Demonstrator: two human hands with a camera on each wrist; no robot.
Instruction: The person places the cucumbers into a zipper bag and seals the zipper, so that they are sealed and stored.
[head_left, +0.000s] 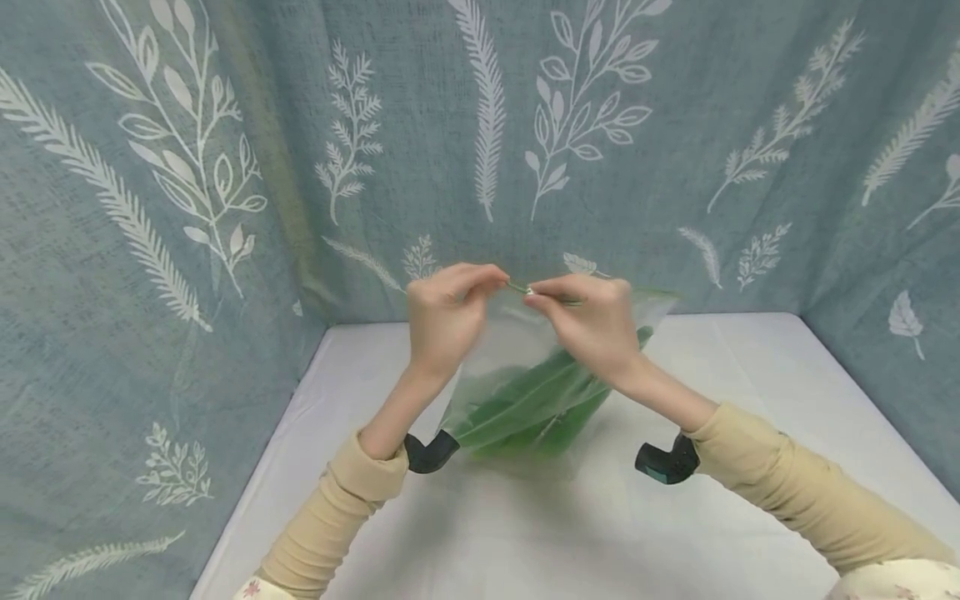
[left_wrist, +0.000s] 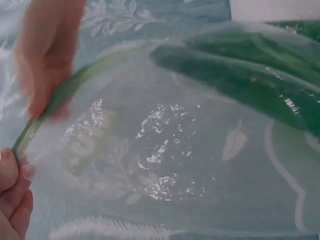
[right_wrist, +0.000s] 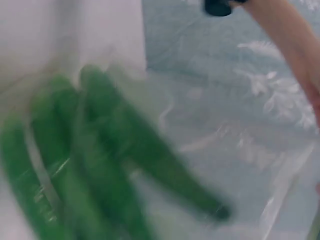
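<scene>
A clear plastic bag (head_left: pixel 498 337) with a green strip along its mouth hangs tilted between my hands. Inside lie several long green vegetables (right_wrist: pixel 150 150) that look like cucumbers, bunched toward the lower part. My left hand (head_left: pixel 448 323) pinches one end of the green strip (left_wrist: pixel 82 75) between thumb and fingertips. Close beside it, my right hand (head_left: pixel 600 325) pinches the same strip, with a small white piece (head_left: pixel 529 291) at its fingertips. In the left wrist view the right hand is blurred over the strip.
A white-covered table (head_left: pixel 315 533) lies beneath the bag. Blue-green curtains (head_left: pixel 420 100) with white leaf prints stand at the back and both sides. Black wrist cameras (head_left: pixel 667 460) sit below each wrist, the left one (head_left: pixel 432 452) close by the bag.
</scene>
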